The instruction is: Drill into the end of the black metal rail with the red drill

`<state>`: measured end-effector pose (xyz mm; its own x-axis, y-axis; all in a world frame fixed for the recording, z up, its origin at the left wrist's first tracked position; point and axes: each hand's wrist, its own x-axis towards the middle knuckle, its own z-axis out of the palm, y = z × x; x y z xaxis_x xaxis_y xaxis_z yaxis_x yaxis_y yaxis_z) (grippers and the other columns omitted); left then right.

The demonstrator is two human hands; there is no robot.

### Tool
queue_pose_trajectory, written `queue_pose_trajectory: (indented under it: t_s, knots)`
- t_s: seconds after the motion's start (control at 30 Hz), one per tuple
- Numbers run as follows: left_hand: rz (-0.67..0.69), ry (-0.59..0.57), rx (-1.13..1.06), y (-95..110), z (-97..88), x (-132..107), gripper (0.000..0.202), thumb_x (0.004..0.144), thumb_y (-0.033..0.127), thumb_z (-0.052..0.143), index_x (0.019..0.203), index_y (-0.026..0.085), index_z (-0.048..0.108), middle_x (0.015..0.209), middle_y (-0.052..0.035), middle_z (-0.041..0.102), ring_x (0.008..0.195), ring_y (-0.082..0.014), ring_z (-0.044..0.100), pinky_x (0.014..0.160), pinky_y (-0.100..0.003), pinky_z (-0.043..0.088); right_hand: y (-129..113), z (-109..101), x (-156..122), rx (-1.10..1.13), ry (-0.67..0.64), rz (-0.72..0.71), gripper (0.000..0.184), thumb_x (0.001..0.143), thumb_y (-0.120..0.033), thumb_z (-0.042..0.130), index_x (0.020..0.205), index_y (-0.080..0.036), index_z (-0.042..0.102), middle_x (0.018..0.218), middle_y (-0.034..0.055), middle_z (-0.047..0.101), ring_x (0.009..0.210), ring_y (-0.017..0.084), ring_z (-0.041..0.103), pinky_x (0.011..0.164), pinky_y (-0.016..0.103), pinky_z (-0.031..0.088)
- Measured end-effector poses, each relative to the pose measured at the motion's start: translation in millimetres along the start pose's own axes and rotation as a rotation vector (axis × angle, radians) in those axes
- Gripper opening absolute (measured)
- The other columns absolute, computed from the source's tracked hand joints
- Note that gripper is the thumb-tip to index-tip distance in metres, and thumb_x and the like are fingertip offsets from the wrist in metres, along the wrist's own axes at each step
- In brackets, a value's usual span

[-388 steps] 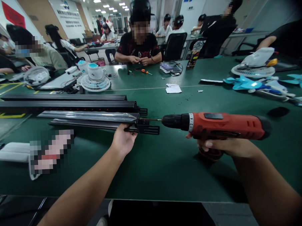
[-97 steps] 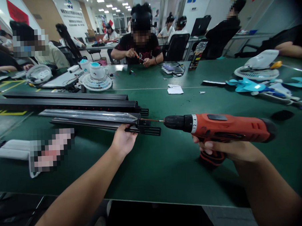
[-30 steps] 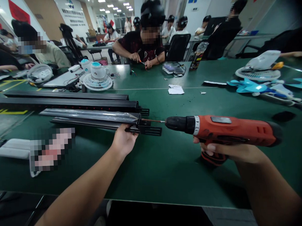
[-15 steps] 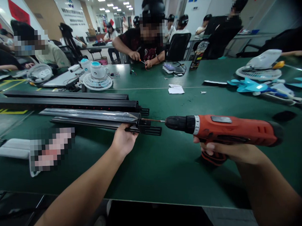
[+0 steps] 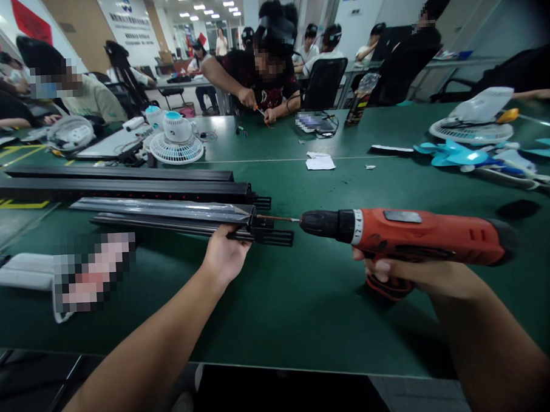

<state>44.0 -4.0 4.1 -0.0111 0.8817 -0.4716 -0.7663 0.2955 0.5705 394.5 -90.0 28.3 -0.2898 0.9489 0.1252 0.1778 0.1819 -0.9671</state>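
An orange-and-black cordless drill (image 5: 413,233) is gripped by my right hand (image 5: 396,270), its chuck pointing left. A long thin bit (image 5: 280,218) runs from the chuck to the end of a black metal profile (image 5: 188,211) that has clear plastic film along its top. Whether the tip sits in a hole or a screw I cannot tell. My left hand (image 5: 227,256) is wrapped round that profile near its right end, thumb on top and the other fingers hidden beneath. A slotted black bracket (image 5: 276,237) sticks out to the right of this hand.
More long black profiles (image 5: 119,185) lie just behind. A white fan part (image 5: 176,146), blue fan blades (image 5: 459,155), paper scraps (image 5: 320,161) and a bottle (image 5: 362,99) are on the green table (image 5: 279,309). Across it, a co-worker (image 5: 269,66) holds a screwdriver. A white item (image 5: 25,270) lies at left.
My hands, the drill and the profile stay almost in place. The co-worker opposite has leaned lower over the small part in their hands.
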Motion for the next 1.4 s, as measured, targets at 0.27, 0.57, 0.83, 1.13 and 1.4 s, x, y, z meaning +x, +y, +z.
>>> queue_pose_trajectory:
  t_s: [0.27,0.57,0.83,1.13,1.4]
  knots:
    - [-0.004,0.002,-0.004,1,0.0,-2,0.031,0.089,0.007,0.062,0.115,0.019,0.075,0.096,-0.0066,0.081,0.091,-0.0214,0.077,0.087,-0.034,0.061,3,-3,-1,-0.017,-0.011,0.002,0.027,0.098,-0.048,0.094,0.109,-0.024,0.091,0.073,0.0044,0.079,0.059,0.018,0.073,0.055,0.028,0.067]
    - [0.005,-0.014,0.002,1,3.7,-6,0.034,0.091,0.006,0.06,0.116,0.021,0.078,0.092,-0.0055,0.081,0.087,-0.0217,0.078,0.084,-0.033,0.063,0,-3,-1,-0.011,0.003,0.006,0.029,0.095,-0.049,0.096,0.108,-0.024,0.093,0.07,0.0036,0.078,0.056,0.017,0.07,0.051,0.027,0.065]
    - [0.009,-0.009,0.017,0,5.4,-8,0.033,0.091,0.008,0.06,0.117,0.019,0.077,0.094,-0.0068,0.082,0.089,-0.022,0.078,0.086,-0.034,0.063,-1,-3,0,0.025,0.005,-0.04,0.021,0.094,-0.039,0.097,0.11,-0.026,0.096,0.066,0.0006,0.073,0.051,0.014,0.064,0.047,0.022,0.062]
    - [0.01,-0.03,0.027,0,4.2,-7,0.035,0.09,0.008,0.062,0.119,0.02,0.076,0.097,-0.0066,0.082,0.092,-0.0228,0.077,0.089,-0.036,0.061,9,-6,-5,-0.033,0.028,-0.008,0.025,0.095,-0.045,0.097,0.111,-0.026,0.096,0.074,0.004,0.08,0.059,0.017,0.074,0.056,0.026,0.069]
    - [0.005,-0.007,0.013,0,4.6,-7,0.035,0.089,0.007,0.062,0.119,0.019,0.076,0.094,-0.0063,0.082,0.09,-0.0224,0.077,0.085,-0.034,0.061,2,-2,-5,-0.012,0.043,0.052,0.032,0.094,-0.053,0.098,0.108,-0.025,0.095,0.069,0.004,0.079,0.058,0.017,0.073,0.054,0.024,0.067]
